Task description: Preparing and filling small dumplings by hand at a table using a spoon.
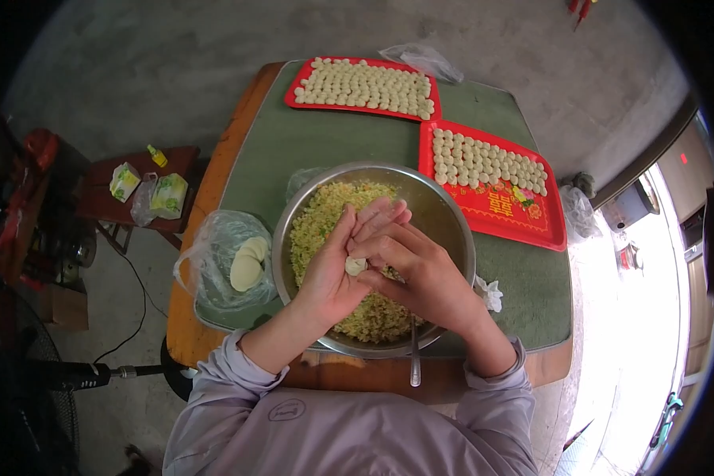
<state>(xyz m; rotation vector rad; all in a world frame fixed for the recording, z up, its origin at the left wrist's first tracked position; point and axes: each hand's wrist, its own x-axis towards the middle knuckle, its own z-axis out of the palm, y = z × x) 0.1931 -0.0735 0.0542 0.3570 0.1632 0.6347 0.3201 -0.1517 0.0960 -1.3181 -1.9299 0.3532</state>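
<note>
A small dough dumpling rests in the cupped palm of my left hand. The fingers of my right hand close around its upper side, thumb and fingertips pinching the dough. Both hands are over a large steel bowl, apart from its contents. Chopped yellow-green filling covers most of the bowl's inside, heaped toward the left. A metal spoon leans on the near rim, its handle sticking out toward me and its head hidden. Left of the bowl, round dough wrappers lie in a clear plastic bag.
One red tray of dumplings stands at the table's far side. A second red tray, partly filled with rows, sits to the right. Crumpled tissue lies beside the bowl. A fan and a bench stand left of the table.
</note>
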